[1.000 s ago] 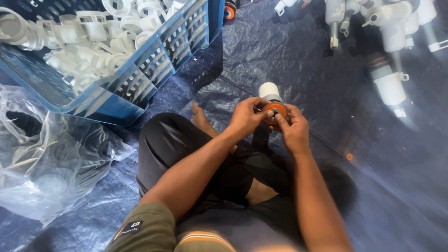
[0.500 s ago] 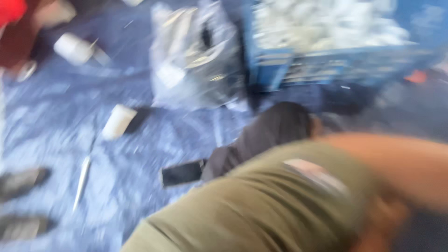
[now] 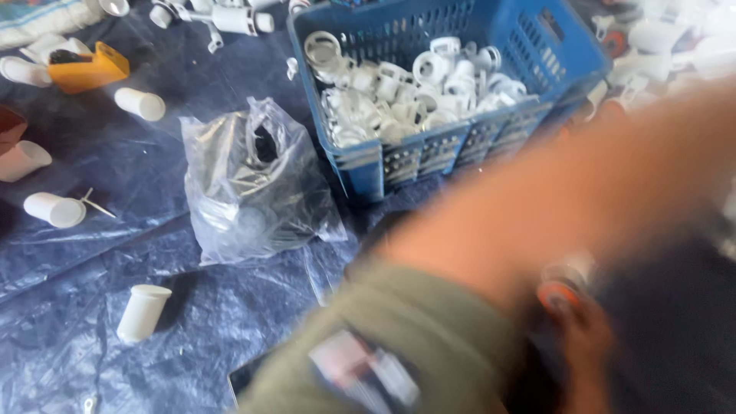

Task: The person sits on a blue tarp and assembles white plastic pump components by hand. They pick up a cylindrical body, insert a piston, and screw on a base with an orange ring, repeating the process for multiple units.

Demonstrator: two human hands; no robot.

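My left arm [image 3: 552, 199], in an olive sleeve, sweeps blurred from the lower left up to the right edge; its hand is not visible. Below it my right hand [image 3: 586, 345] is blurred and closed around a small white fitting with an orange ring [image 3: 560, 290], near my dark-clothed lap. A blue plastic crate [image 3: 368, 165] full of white plastic rings and fittings stands just beyond my arm.
A crumpled clear plastic bag [image 3: 245, 184] lies left of the crate on the blue tarp [image 3: 92, 261]. White tubes [image 3: 142, 310] lie scattered at left, an orange box [image 3: 88, 67] sits top left, and more white fittings [image 3: 675, 38] lie top right.
The view swung left, then partly back toward the crate. Both hands held the orange-ringed fitting a second ago; now my left arm stretches to the right and only the right hand is on it.
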